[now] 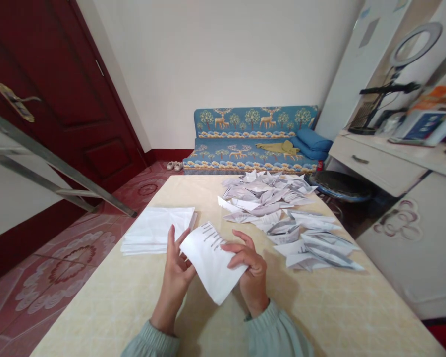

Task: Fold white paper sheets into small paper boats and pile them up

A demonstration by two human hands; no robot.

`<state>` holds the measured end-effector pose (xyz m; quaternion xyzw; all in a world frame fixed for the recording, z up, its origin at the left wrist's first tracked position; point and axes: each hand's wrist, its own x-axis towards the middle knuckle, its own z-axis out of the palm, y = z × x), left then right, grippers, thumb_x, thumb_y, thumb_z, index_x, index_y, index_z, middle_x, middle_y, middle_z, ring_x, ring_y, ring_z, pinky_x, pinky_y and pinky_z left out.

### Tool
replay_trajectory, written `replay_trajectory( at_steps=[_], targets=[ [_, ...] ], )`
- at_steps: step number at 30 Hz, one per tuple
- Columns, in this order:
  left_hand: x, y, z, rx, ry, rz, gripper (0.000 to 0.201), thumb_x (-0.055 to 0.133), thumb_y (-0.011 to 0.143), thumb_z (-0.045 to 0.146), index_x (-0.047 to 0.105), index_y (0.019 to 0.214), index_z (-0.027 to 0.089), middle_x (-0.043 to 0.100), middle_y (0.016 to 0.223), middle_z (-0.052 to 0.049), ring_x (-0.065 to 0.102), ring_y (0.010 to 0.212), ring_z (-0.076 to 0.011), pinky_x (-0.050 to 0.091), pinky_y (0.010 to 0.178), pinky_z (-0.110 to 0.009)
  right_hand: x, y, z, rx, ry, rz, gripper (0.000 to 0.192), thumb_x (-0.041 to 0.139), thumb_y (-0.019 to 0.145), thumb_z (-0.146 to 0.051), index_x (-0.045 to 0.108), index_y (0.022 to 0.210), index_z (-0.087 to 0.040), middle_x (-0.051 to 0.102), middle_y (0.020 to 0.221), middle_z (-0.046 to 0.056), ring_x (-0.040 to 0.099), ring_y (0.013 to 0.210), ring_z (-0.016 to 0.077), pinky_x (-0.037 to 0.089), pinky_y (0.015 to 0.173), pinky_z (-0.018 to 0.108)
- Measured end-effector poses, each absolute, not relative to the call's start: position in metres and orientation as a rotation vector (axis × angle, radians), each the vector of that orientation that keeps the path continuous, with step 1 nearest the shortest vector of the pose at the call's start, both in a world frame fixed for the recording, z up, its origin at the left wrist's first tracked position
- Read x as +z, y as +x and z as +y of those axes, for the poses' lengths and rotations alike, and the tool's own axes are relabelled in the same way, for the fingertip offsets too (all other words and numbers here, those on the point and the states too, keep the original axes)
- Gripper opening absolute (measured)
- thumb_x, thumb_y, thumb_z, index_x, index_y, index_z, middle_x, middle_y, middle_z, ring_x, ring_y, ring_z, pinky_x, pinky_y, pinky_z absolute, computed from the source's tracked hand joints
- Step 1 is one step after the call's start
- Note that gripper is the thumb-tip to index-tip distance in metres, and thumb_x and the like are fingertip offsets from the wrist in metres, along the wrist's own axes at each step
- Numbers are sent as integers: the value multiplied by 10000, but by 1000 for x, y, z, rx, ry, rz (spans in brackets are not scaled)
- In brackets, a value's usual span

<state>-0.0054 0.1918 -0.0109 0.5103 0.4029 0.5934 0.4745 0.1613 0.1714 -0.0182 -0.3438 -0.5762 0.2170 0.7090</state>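
Between my hands, above the near part of the table, is a folded sheet of white paper (213,267) with printed lines at its top. My left hand (177,265) is at its left edge, thumb bent against the paper and the other fingers raised. On the right, my right hand (250,263) grips the sheet, with fingers over the front and the thumb hidden behind. A stack of white paper sheets (156,230) lies behind my left hand. Many folded paper boats (267,198) of printed paper are heaped beyond my right hand.
The table (107,307) has a pale yellow patterned cover. Behind it stands a blue sofa (245,144) with a deer print. A metal ladder (59,163) leans at left by a red door (70,89). To the right are a round stool (340,186) and a white desk (386,163).
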Motion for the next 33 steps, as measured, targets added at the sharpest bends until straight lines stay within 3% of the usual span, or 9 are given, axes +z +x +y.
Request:
replay_trajectory(
  at_steps=[2,4,7,13,15,19,21,25,33],
  targets=[
    [-13,-7,195,1471,1292,955,841,747,606,267,355,1350,289,441,1350,-112,579,1050,-262,527,775,-313,-17,162,172,490,-774,-1319,138,622,784,-152,661,690,-245,723,841,23,540,1090,235,371,972,476],
    [-18,-9,195,1441,1390,976,432,745,608,244,658,1030,204,589,1175,-100,602,993,-258,519,774,-304,-18,163,173,455,-843,-1335,92,640,771,-173,679,799,-251,711,913,33,532,1098,237,384,962,468],
    [-25,-12,185,1494,1575,1032,11,707,633,175,699,627,177,667,917,-67,626,857,-221,511,705,-273,-19,165,171,330,-1037,-1260,137,609,793,-199,695,886,-251,635,1114,53,509,1119,239,385,957,452],
    [-35,-5,149,1683,1580,1197,192,683,573,64,732,650,233,683,906,-57,632,826,-224,508,715,-272,-15,177,161,166,-1126,-1071,194,579,811,-186,708,923,-278,477,1310,20,410,1225,262,326,1012,466],
    [-37,-1,148,1674,1418,1185,376,720,538,52,721,858,250,686,912,-51,638,827,-220,512,739,-276,-19,184,164,224,-1070,-1088,157,616,776,-198,713,875,-272,516,1279,19,415,1227,263,315,1024,464],
    [-34,3,162,1559,1213,1055,892,718,606,86,309,1363,323,654,1038,-47,650,760,-182,525,689,-294,-35,196,175,528,-1008,-1247,126,679,683,-197,717,792,-248,620,1151,43,495,1160,252,343,1007,405],
    [-30,1,169,1448,1239,1034,827,725,610,115,374,1341,276,650,1074,-76,652,830,-207,523,730,-314,-43,197,179,614,-1068,-1275,125,682,655,-174,721,756,-238,618,1154,52,505,1147,256,346,1001,395],
    [-30,-5,180,1169,1452,1050,327,721,594,147,721,921,168,695,980,-111,637,913,-262,492,828,-340,-55,190,183,721,-1226,-1260,96,664,649,-174,724,704,-225,621,1135,72,516,1122,285,327,999,444],
    [-49,-7,194,1265,1571,1389,166,661,679,251,745,807,188,714,821,-70,644,770,-223,502,740,-329,-63,179,191,750,-1208,-1211,180,689,689,-329,730,833,-228,488,1326,70,414,1229,289,257,1044,491]
  ],
)
